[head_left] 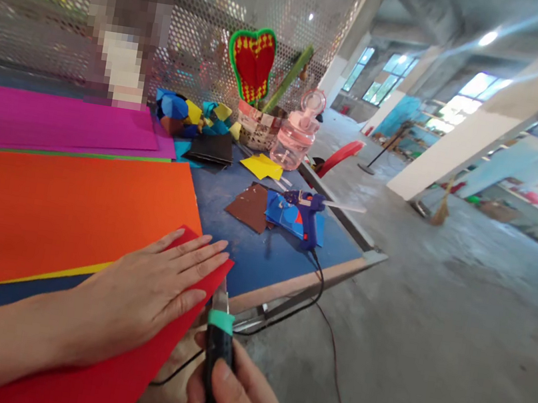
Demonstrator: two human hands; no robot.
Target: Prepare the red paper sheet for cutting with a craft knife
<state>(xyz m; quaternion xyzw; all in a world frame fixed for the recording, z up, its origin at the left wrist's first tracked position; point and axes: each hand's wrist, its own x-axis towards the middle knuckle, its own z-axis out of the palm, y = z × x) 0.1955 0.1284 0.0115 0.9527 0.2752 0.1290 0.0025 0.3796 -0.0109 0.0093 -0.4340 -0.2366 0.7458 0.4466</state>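
Note:
My left hand [150,285] lies flat on a red sheet [106,372], fingers stretched out towards its far right corner. In my right hand [240,392] is a utility knife [217,355] with a black handle and a green collar. Its blade [221,297] points up and away, right at the sheet's right edge by the tabletop's near side; whether it touches the paper I cannot tell. Part of the red sheet hangs towards me past the table edge. Beneath its far end are an orange sheet [71,205] and a yellow one, whose edge peeks out.
Purple sheets [52,125] lie at the far left. A blue glue gun [310,218] rests on blue and brown pieces [249,207], its cord dropping over the table edge. Behind stand a pink bottle [293,139], a woven basket [258,129] and coloured scraps [174,106].

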